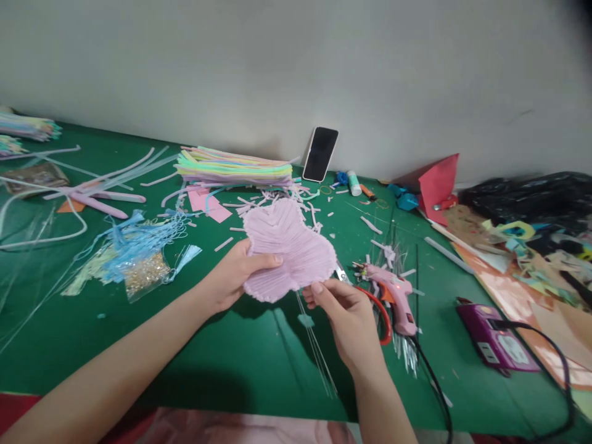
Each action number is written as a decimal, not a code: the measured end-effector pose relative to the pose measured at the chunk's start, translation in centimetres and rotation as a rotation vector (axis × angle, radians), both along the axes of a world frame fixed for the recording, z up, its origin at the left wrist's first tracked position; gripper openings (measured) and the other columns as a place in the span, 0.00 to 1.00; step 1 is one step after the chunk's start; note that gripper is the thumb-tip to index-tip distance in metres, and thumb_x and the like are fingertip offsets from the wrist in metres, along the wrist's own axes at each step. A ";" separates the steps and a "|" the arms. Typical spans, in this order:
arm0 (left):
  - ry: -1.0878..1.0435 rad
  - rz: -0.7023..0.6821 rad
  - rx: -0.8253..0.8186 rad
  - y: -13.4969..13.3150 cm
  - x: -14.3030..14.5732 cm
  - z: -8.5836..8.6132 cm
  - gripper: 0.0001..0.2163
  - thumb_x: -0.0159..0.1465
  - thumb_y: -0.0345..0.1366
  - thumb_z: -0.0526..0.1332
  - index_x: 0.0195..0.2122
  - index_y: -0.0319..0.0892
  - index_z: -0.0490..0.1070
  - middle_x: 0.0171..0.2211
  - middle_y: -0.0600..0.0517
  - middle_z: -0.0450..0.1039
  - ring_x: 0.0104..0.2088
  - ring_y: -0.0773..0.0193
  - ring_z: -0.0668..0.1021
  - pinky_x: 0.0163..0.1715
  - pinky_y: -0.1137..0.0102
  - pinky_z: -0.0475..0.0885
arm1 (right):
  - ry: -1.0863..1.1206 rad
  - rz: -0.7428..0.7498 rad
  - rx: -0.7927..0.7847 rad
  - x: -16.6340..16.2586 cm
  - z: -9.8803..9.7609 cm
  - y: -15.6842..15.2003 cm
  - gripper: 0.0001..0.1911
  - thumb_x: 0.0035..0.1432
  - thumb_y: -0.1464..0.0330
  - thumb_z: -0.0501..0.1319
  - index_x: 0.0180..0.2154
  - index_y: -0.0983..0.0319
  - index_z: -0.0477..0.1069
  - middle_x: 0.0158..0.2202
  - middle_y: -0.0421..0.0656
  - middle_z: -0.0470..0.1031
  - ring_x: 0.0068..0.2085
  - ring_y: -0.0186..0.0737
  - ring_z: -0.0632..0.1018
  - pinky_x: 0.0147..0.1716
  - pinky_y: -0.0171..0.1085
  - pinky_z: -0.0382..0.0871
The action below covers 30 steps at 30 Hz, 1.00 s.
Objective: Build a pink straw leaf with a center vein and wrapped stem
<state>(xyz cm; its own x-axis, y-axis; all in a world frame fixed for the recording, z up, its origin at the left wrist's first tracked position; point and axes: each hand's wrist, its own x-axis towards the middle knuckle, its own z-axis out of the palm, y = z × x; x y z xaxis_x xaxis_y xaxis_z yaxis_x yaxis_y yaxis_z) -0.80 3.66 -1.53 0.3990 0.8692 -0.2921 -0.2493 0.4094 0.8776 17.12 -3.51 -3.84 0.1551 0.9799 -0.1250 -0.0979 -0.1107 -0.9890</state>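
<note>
Seemingly being shaped, the lilac pleated piece [296, 246] is above the desk [268, 351], left hand [238, 274] clasping its side, right hand [345, 305] pinching its lower edge, any next adjustment likely needing gentle pressure.

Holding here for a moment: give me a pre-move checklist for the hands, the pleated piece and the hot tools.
1. Left hand grips the lilac pleated piece, thumb on top: ok.
2. Right hand grips the piece's lower right edge: cannot tell; fingers are at the edge, but the hold is unclear.
3. Thin wires below the piece secured: cannot tell; their upper ends are hidden.
4. Scissors clear of the right hand: not ok; partly hidden behind it.
5. Glue gun lying clear of clutter: not ok; scraps and wires surround it.
6. Glue gun hot: cannot tell.
</note>
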 end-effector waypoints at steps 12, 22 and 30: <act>0.067 -0.010 0.081 -0.4 0.2 0.5 0.14 0.54 0.37 0.70 0.41 0.41 0.76 0.42 0.48 0.81 0.39 0.57 0.81 0.37 0.68 0.75 | 0.053 -0.067 -0.056 -0.8 -0.1 0.4 0.12 0.48 0.60 0.70 0.25 0.63 0.76 0.23 0.41 0.78 0.25 0.34 0.75 0.28 0.33 0.73; 0.129 0.081 0.091 -0.5 0.1 0.8 0.14 0.53 0.39 0.71 0.39 0.40 0.76 0.40 0.46 0.81 0.41 0.52 0.81 0.38 0.65 0.76 | -0.089 0.017 -0.046 -0.8 0.3 0.4 0.16 0.50 0.55 0.67 0.27 0.63 0.76 0.24 0.42 0.78 0.25 0.35 0.76 0.25 0.34 0.72; 0.277 0.081 0.126 -0.6 0.2 0.9 0.14 0.54 0.41 0.70 0.39 0.40 0.77 0.38 0.48 0.82 0.40 0.52 0.81 0.36 0.66 0.75 | -0.733 -0.175 0.192 -1.6 0.7 -0.3 0.13 0.54 0.61 0.66 0.23 0.61 0.72 0.20 0.38 0.74 0.21 0.33 0.73 0.23 0.33 0.69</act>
